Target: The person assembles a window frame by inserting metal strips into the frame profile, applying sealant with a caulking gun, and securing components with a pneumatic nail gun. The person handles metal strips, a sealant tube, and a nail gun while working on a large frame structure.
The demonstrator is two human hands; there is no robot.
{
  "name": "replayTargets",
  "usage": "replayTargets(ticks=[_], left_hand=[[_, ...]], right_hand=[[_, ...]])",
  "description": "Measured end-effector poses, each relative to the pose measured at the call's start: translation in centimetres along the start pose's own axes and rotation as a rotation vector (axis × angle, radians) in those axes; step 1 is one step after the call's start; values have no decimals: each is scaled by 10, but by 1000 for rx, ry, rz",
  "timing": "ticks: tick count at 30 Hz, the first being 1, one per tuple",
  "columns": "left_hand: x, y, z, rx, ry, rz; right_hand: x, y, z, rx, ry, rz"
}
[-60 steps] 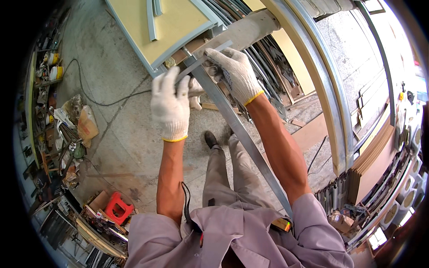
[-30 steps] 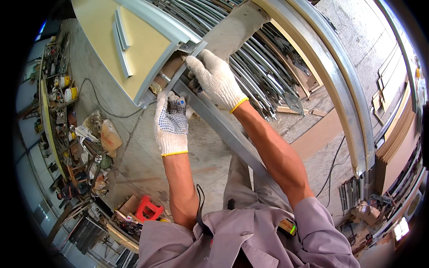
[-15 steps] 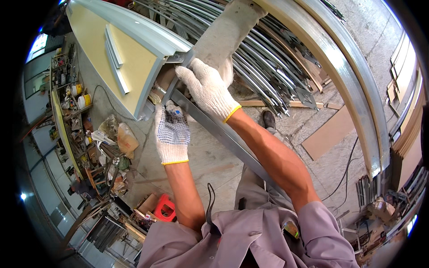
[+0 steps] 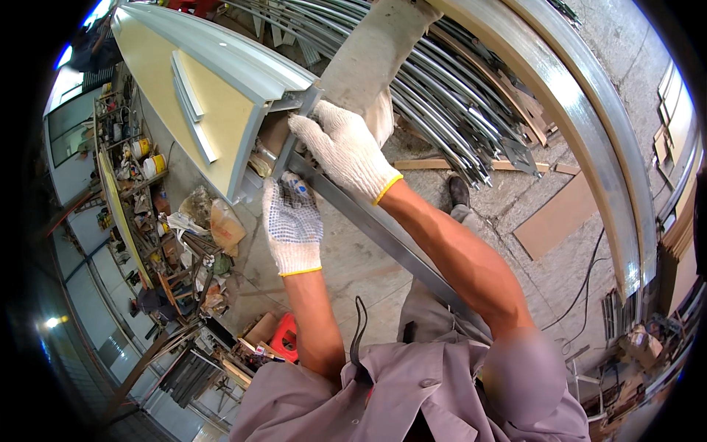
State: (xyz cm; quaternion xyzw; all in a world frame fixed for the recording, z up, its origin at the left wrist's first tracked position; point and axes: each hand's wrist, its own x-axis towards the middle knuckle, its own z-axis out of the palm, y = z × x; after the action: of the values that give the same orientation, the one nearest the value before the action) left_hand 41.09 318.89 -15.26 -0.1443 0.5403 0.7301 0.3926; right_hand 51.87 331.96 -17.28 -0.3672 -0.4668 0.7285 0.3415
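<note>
Gripping the flat metal strip (image 4: 285, 155) in the head view: right hand (image 4: 342, 147) closed on its upper part, strip just beside the end of the cream panel (image 4: 232, 118), over the top of the long metal bar (image 4: 383, 236). Left hand (image 4: 294, 221), spread and palm-down 2.0 s ago, now palm-up, fingers curled at the strip's lower end; cannot tell whether gripping.

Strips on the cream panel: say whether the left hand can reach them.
Probably yes: nothing covers the strips, and only the near end of the cream panel lies between them and the left hand.
</note>
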Motion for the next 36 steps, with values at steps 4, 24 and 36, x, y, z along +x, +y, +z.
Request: replayTargets(ticks=[4, 24, 36], left_hand=[[-2, 0, 1, -9, -18, 3], [6, 2, -8, 101, -49, 30], [-2, 2, 16, 180, -92, 20]], right_hand=[[2, 2, -2, -42, 2, -24], [2, 3, 4, -10, 31, 43], [8, 3, 2, -9, -15, 57]])
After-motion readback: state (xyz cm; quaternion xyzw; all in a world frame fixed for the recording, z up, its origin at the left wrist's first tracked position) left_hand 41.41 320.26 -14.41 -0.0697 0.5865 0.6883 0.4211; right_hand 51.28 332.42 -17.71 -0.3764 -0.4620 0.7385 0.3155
